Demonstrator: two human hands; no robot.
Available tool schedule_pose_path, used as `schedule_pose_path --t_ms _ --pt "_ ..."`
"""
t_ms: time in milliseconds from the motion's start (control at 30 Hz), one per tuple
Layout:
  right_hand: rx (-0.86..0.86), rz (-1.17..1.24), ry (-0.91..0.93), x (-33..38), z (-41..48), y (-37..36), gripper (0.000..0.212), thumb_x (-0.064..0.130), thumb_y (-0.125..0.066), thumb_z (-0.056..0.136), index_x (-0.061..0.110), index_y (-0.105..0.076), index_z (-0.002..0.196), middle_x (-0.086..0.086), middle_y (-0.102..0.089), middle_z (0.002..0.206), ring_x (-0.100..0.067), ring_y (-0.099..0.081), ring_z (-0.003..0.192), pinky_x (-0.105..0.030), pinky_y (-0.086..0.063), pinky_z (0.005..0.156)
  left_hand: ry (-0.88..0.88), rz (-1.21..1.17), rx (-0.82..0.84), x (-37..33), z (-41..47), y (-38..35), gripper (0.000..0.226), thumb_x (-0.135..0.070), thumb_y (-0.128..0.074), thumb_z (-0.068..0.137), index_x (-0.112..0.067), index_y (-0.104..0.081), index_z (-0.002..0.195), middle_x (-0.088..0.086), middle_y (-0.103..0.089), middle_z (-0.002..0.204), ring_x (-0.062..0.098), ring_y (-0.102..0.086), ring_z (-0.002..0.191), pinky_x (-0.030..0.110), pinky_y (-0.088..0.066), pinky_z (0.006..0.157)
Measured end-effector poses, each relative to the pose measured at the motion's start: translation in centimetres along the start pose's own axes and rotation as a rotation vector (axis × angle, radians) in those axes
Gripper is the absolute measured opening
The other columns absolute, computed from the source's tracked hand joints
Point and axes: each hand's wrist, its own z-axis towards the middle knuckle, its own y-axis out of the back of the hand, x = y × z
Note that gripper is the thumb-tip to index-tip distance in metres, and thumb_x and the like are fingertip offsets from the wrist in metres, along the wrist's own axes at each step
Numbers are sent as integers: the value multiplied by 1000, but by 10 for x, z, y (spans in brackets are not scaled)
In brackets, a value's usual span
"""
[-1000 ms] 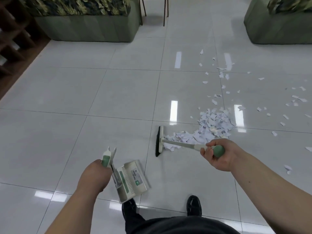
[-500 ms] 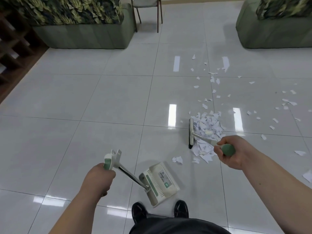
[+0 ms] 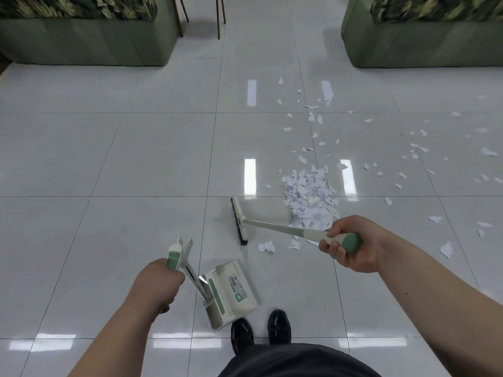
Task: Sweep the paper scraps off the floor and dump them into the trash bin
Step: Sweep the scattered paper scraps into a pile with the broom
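Note:
My right hand (image 3: 349, 244) grips the green end of a broom handle. The broom (image 3: 239, 221) has a cream head with dark bristles and sits on the floor, left of a pile of white paper scraps (image 3: 310, 198). A few scraps (image 3: 266, 246) lie just in front of the broom head. My left hand (image 3: 158, 284) grips the green handle of a cream dustpan (image 3: 230, 293), which rests on the tiles by my shoes. More scraps (image 3: 419, 148) are scattered to the far right. No trash bin is in view.
Two green planter boxes with foliage stand at the back, one on the left (image 3: 87, 42) and one on the right (image 3: 424, 42). Chair legs (image 3: 217, 17) show between them. My black shoes (image 3: 260, 331) stand behind the dustpan on glossy white tiles.
The broom head has swung left, away from the pile, leaving a bare strip beside the scraps. The dustpan has shifted slightly while my left hand keeps its hold.

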Motion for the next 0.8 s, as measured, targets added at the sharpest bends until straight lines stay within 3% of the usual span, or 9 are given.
schedule_pose_path --t_ms 133,433,567,800 --pt "13 -93 -70 -15 8 -11 21 4 -50 82 5 -51 102 -13 -60 76 -15 -50 41 -17 -41 34 -17 51 18 1 9 2 12 1 -46 82 -9 -45 75 11 -42 66 25 -39 57 25 -35 50" --pt "49 -203 -177 -6 16 14 51 5 -55 68 3 -52 119 -9 -62 79 -14 -50 43 -18 -40 34 4 82 25 -3 12 -26 8 -1 -47 82 -8 -46 77 11 -44 68 28 -41 59 28 -38 50" --pt "60 -204 -184 5 24 53 58 4 -56 68 4 -49 125 -10 -63 80 -15 -50 43 -19 -40 34 22 103 -10 -21 5 -56 6 -2 -48 82 -7 -48 79 12 -45 69 28 -42 60 30 -40 51" --pt "58 -216 -234 47 27 181 42 3 -54 71 2 -52 113 -11 -67 80 -16 -49 39 -19 -40 33 96 104 -98 -71 -32 -143 6 -1 -47 83 -4 -52 84 13 -46 69 28 -42 61 30 -41 52"
